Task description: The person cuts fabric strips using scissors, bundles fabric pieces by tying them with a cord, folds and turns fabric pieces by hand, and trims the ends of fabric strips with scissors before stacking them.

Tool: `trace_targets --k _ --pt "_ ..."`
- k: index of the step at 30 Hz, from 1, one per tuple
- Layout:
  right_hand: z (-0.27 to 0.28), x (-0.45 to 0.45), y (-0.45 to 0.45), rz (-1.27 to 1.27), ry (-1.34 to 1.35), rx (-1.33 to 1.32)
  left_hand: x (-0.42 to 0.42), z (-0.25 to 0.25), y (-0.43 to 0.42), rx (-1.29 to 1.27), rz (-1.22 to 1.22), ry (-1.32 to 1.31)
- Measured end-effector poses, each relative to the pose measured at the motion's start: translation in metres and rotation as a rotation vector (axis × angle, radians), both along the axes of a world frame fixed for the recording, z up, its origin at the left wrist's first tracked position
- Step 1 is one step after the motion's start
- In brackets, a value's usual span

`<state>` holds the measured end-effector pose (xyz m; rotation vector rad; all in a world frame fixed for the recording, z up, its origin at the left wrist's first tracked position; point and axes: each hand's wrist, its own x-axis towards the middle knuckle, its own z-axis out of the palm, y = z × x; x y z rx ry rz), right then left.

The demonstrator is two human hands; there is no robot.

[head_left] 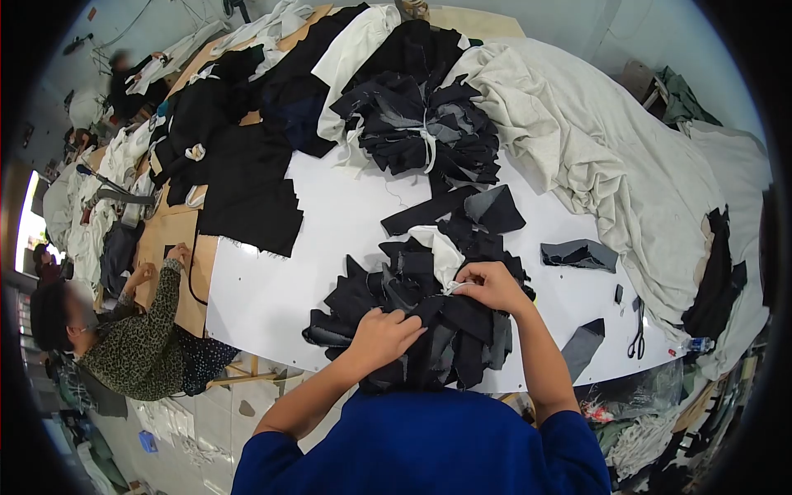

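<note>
A bundle of black and grey fabric pieces (412, 280) lies on the white table (330, 198) in front of my body. A white cloth strip (439, 252) runs over its middle. The fingers of my right hand (495, 289) are pinched on the end of this strip. My left hand (385, 337) rests on the dark pieces at the bundle's near left, its fingers bent together; what they hold, if anything, is hidden. Beyond lies another dark bundle (425, 132), tied with a white strip.
Scissors (637, 328) and grey fabric pieces (579, 255) lie at the right. A big pale cloth (569, 140) covers the right back. Black fabric (252, 190) is spread at the left. A person in a patterned top (136, 346) sits at the far left.
</note>
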<state>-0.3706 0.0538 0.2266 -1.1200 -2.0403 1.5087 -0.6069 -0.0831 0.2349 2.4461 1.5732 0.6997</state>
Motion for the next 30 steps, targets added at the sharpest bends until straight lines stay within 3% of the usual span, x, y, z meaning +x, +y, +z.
trace_targets --k 7,8,10,12,15,19,21,22,24,25,27,30 --pt "-0.017 -0.010 0.000 -0.198 0.048 -0.091 0.002 0.024 -0.011 0.050 0.021 -0.007" --pt "-0.032 -0.013 0.002 -0.260 0.158 -0.036 -0.002 0.026 -0.010 0.113 0.059 -0.034" --pt "-0.037 -0.020 0.002 -0.414 0.357 -0.249 -0.011 0.025 -0.016 0.044 0.096 0.028" --pt "-0.039 -0.026 0.000 -0.395 0.357 -0.233 -0.017 0.022 -0.014 0.230 0.114 0.033" --pt "-0.031 -0.022 -0.003 -0.394 0.334 -0.384 -0.020 0.012 -0.030 0.287 -0.096 -0.024" --pt "-0.031 -0.017 -0.005 -0.377 0.377 -0.361 -0.007 -0.004 -0.058 0.429 -0.321 -0.098" --pt "-0.030 -0.017 -0.012 -0.358 0.413 -0.329 0.003 -0.028 -0.057 0.244 -0.193 -0.191" --pt "-0.030 -0.017 -0.014 -0.284 0.281 -0.217 -0.005 -0.028 -0.048 0.049 -0.108 -0.144" --pt "-0.023 -0.018 -0.024 -0.158 0.000 0.022 -0.013 -0.041 -0.028 0.048 0.282 -0.227" --pt "-0.013 -0.017 -0.029 -0.159 0.003 0.023 -0.022 -0.042 -0.021 -0.186 0.265 -0.108" --pt "0.004 -0.016 -0.039 -0.038 -0.177 0.164 -0.013 -0.043 -0.018 -0.123 0.183 0.000" --pt "0.001 -0.013 -0.045 -0.011 -0.085 0.090 0.005 -0.059 -0.001 0.009 0.407 -0.248"
